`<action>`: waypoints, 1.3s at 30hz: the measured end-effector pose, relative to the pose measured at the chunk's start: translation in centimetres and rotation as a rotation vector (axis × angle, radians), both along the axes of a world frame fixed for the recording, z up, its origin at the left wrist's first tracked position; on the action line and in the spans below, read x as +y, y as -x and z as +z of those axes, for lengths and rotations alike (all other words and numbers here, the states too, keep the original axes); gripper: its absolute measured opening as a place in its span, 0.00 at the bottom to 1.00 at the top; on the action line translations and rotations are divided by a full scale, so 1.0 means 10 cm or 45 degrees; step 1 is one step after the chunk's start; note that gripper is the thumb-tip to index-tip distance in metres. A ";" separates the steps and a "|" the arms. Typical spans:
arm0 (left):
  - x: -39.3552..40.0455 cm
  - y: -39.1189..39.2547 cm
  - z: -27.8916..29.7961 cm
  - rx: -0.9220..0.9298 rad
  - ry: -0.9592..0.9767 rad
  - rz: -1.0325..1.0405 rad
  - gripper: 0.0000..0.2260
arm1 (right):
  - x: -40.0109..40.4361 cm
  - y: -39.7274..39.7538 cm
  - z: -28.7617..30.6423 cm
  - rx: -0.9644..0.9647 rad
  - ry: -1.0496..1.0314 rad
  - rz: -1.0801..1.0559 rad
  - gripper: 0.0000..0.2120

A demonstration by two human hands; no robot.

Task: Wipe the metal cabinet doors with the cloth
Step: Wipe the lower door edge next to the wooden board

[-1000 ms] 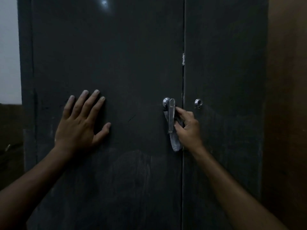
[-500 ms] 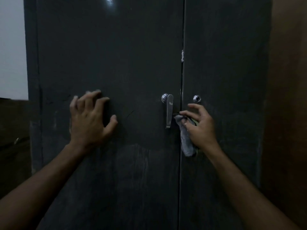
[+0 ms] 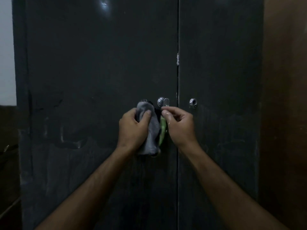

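Observation:
Two dark metal cabinet doors fill the view, the left door (image 3: 93, 67) and the right door (image 3: 219, 67), meeting at a vertical seam. A chrome lever handle (image 3: 163, 102) sits on the left door beside the seam, its lower part hidden by my hands. My left hand (image 3: 132, 128) grips a grey cloth (image 3: 150, 135) with a green edge, held just below the handle. My right hand (image 3: 180, 125) is beside it, fingers curled, pinching at the cloth's right edge or the handle; which one is unclear.
A chrome keyhole lock (image 3: 193, 102) sits on the right door. A brown wooden surface (image 3: 285, 113) borders the cabinet on the right. A pale wall (image 3: 6, 55) shows at the upper left, with dark clutter below it. Smears mark the doors' lower halves.
My left hand left the left door panel and moved right to take the cloth. The cloth passed from my right hand to my left, in front of the handle.

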State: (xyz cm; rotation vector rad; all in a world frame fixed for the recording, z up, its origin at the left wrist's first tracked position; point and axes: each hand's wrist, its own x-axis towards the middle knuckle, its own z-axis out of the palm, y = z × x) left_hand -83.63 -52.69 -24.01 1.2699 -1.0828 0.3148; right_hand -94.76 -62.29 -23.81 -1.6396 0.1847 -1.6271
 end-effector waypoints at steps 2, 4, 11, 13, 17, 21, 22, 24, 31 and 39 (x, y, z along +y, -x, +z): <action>0.01 -0.06 0.09 -0.236 0.000 0.292 0.08 | -0.12 0.02 0.09 -0.023 0.020 -0.151 0.05; 0.00 -0.04 0.19 -0.468 -0.021 0.460 0.10 | -0.23 0.00 0.17 0.019 -0.014 -0.224 0.07; -0.31 -0.02 0.33 -0.911 -0.217 0.826 0.10 | -0.34 0.01 0.29 0.045 -0.224 -0.005 0.09; -0.36 -0.04 0.28 -0.977 -0.214 0.852 0.10 | -0.37 0.00 0.28 0.058 -0.222 0.014 0.06; -0.35 -0.06 0.32 -0.986 -0.201 0.806 0.09 | -0.37 -0.02 0.24 0.123 -0.259 0.085 0.05; -0.38 -0.03 0.43 -0.743 -0.070 0.763 0.08 | -0.35 -0.05 0.23 0.076 -0.297 0.095 0.05; -0.39 -0.02 0.43 -0.715 -0.069 0.742 0.07 | -0.37 -0.05 0.23 0.073 -0.294 0.091 0.05; -0.38 -0.04 0.43 -0.647 -0.055 0.718 0.07 | -0.41 -0.05 0.22 0.105 -0.270 0.094 0.04; -0.34 -0.14 0.51 -0.884 -0.101 0.728 0.06 | -0.44 -0.05 0.22 0.154 -0.215 0.145 0.04; -0.36 -0.12 0.53 -0.838 -0.067 0.775 0.12 | -0.40 0.00 0.25 0.147 -0.264 0.185 0.05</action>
